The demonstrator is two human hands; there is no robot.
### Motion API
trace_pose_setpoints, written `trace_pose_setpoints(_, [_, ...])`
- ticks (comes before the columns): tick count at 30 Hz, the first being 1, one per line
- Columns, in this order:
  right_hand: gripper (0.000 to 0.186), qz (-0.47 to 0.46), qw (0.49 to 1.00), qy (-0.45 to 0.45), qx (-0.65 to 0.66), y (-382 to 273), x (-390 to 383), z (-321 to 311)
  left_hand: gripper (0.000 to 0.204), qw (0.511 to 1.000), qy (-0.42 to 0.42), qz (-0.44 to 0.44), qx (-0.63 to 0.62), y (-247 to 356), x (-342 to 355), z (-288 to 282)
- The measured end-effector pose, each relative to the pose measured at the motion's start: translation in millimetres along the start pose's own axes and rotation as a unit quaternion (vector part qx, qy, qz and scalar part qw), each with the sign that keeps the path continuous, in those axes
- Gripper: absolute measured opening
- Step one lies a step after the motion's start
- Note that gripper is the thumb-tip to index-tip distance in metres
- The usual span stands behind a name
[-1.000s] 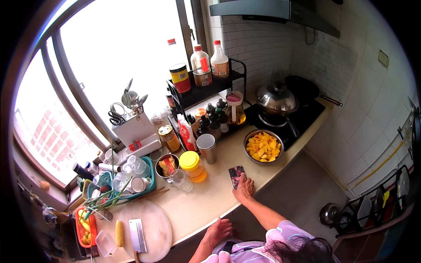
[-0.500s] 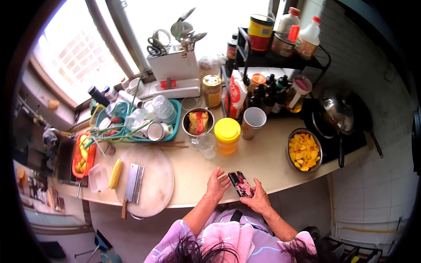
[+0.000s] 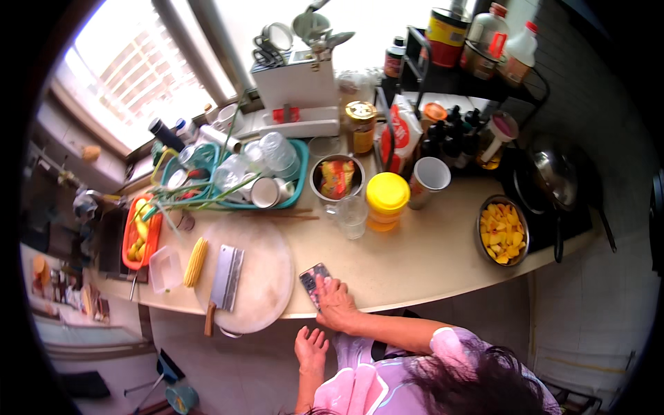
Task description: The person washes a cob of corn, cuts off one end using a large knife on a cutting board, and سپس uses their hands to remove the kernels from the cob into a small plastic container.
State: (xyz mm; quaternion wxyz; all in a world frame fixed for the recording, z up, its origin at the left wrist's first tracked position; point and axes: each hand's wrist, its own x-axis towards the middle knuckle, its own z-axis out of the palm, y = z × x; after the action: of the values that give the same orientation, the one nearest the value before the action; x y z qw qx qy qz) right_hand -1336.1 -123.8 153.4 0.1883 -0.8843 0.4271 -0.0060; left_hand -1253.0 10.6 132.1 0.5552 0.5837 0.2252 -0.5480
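My right hand (image 3: 337, 304) reaches across to the left, its fingers over a phone with a dark, pink-flowered case (image 3: 315, 282). The phone is at the counter's front part, just right of a round cutting board (image 3: 266, 290); I cannot tell whether it rests fully on the counter. My left hand (image 3: 312, 348) is below the counter edge, palm up, fingers apart and slightly curled, with nothing in it. On the board lies a cleaver (image 3: 226, 273) with a wooden handle, and a corn cob (image 3: 196, 262) is at the board's left edge.
A yellow-lidded jar (image 3: 387, 200), a glass mug (image 3: 351, 218) and a grey cup (image 3: 429, 181) stand behind the phone. A bowl of cut yellow fruit (image 3: 503, 232) is at right, near a pan (image 3: 553, 176). A teal dish basket (image 3: 301, 180) and an orange basket (image 3: 129, 257) are at left.
The phone has moved left from between my hands to beside the cutting board, with my right hand on it. My left hand has dropped down and toward me, below the counter edge.
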Motion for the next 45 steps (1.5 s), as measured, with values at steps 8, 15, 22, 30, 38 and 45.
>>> trace_pose_setpoints(8, [0.109,-0.021,0.993,-0.098,0.062,-17,5,-6,0.083,0.999,-0.023,-0.022,0.005,10,54,-35])
trace_pose_setpoints(15, [0.062,-0.108,0.954,-0.22,0.174,108,-37,-51,0.087,0.989,0.08,0.015,0.122,-11,128,-46])
trace_pose_setpoints(22, [0.052,0.007,0.947,-0.013,0.32,307,-177,-320,0.077,0.954,0.077,0.071,0.282,-78,133,35])
trace_pose_setpoints(30, [0.05,0.259,0.925,0.252,-0.114,586,-247,-463,0.066,0.882,0.079,0.146,0.441,-224,102,106])
trace_pose_setpoints(38, [0.061,0.225,0.952,0.146,-0.145,691,-212,-465,0.055,0.836,0.136,0.166,0.505,-332,46,92])
trace_pose_setpoints(45, [0.045,0.088,0.963,0.251,0.048,745,-212,-493,0.046,0.82,0.196,0.152,0.516,-363,27,66])
